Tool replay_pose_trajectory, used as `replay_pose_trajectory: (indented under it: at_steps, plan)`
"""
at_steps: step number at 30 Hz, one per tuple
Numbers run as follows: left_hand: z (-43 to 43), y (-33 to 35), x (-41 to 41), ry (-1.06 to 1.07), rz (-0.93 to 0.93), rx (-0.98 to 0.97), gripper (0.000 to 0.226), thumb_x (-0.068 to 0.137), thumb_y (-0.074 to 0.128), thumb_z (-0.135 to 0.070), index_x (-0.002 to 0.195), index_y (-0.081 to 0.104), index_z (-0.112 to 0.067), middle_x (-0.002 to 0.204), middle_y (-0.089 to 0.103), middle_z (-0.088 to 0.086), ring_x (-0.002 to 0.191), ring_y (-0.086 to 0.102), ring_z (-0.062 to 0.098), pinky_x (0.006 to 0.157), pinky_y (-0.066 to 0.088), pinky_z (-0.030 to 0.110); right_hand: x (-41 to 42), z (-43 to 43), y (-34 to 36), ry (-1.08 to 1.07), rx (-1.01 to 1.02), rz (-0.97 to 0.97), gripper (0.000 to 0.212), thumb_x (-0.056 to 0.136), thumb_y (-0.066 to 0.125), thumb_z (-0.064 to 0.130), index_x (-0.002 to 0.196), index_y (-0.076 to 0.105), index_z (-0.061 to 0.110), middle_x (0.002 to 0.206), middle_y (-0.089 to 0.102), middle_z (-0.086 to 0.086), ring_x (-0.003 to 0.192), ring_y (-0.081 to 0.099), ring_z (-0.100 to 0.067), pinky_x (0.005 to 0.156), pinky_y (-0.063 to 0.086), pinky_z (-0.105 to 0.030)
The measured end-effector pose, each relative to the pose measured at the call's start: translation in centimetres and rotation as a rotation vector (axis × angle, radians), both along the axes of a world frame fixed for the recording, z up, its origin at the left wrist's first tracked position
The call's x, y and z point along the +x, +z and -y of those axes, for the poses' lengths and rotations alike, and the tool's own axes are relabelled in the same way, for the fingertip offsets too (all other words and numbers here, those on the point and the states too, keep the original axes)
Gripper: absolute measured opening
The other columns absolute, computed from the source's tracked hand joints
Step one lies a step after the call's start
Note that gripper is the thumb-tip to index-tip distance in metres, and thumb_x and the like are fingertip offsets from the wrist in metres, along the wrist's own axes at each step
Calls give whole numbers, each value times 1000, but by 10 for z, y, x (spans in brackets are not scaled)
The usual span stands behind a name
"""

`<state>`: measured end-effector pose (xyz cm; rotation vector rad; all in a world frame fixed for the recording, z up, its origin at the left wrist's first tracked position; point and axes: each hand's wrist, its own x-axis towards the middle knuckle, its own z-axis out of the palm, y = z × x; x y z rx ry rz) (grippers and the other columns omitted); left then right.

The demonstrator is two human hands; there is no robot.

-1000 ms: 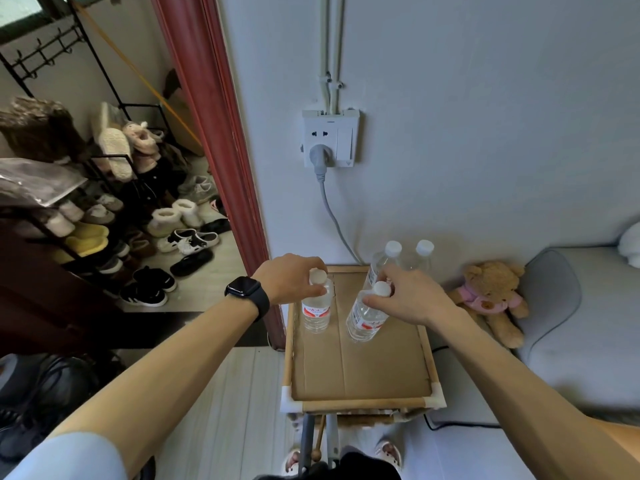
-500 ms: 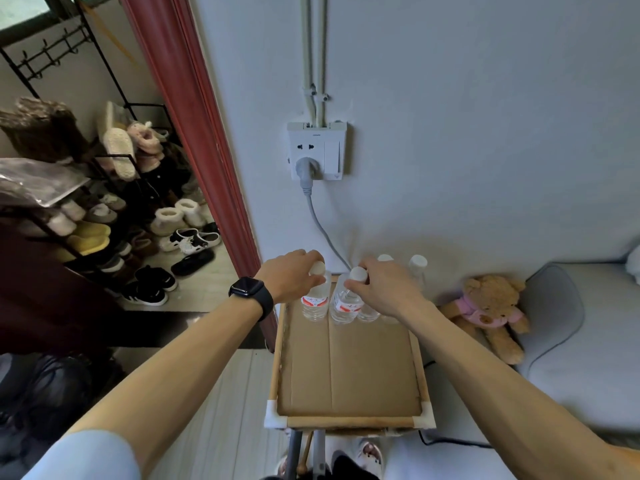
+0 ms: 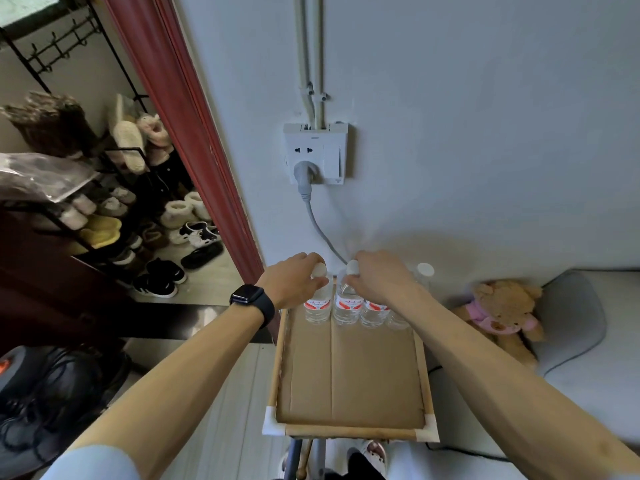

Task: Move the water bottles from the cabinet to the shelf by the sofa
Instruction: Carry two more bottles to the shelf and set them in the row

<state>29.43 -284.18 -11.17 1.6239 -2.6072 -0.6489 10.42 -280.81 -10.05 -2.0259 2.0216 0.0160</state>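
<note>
Nearest, short of both grips, bare cardboard floor of the shelf point(image 3: 349, 432). Further on, left grip point(image 3: 294, 284) curled round the white cap of the leftmost bottle point(image 3: 317, 308), right grip point(image 3: 377, 280) just beside it clamped on the top of the second bottle point(image 3: 348, 308), both upright at the shelf's far edge, with a third bottle point(image 3: 374, 311) and fourth bottle point(image 3: 425, 270) in the same row under and right of the right grip. Beyond the grips, wall socket point(image 3: 315, 152) with grey plug; off right, teddy bear point(image 3: 502, 306) against the sofa point(image 3: 588, 341).
</note>
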Motion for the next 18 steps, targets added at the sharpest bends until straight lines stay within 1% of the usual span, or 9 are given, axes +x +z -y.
replay_pose_trajectory:
  at_steps: [3,9,11,14,16,18]
  plan:
    - [-1,0,-1,4,-6,-14,38,97,47,-49,129,49,-28,116,58,-2,97,60,21,83,51,41,-1,1,-1,2,-12,11,38,92,54,45,102,59,10,100,64,-13,92,59,-32,68,41,-35]
    - [-2,0,5,12,4,-11,39,97,45,-51,129,47,-30,114,58,-3,95,60,22,82,52,41,0,-2,-3,8,-26,11,38,93,54,46,104,58,10,104,66,-14,97,59,-35,69,37,-35]
    - [-1,2,6,-10,24,-18,39,95,47,-53,127,48,-31,110,60,-4,95,60,20,79,52,40,1,-2,-4,-8,-29,41,35,92,55,44,102,58,11,102,67,-14,95,59,-35,69,37,-35]
    - [1,4,5,-42,54,-41,39,93,50,-56,125,49,-34,105,62,-7,94,60,18,74,50,36,1,-3,-5,-34,-23,39,31,90,53,40,98,58,11,97,67,-13,87,60,-32,67,42,-34]
    - [1,4,3,-51,65,-55,39,91,55,-54,125,49,-35,105,61,-7,94,60,19,70,46,33,1,-2,-2,-28,-18,19,32,91,53,40,99,60,10,97,67,-14,88,60,-32,67,41,-34]
    - [1,4,1,-58,66,-76,36,90,59,-50,123,50,-36,107,60,-6,94,60,20,67,42,31,0,-2,2,-6,-10,0,35,94,53,41,103,61,8,99,67,-14,91,60,-32,71,42,-35]
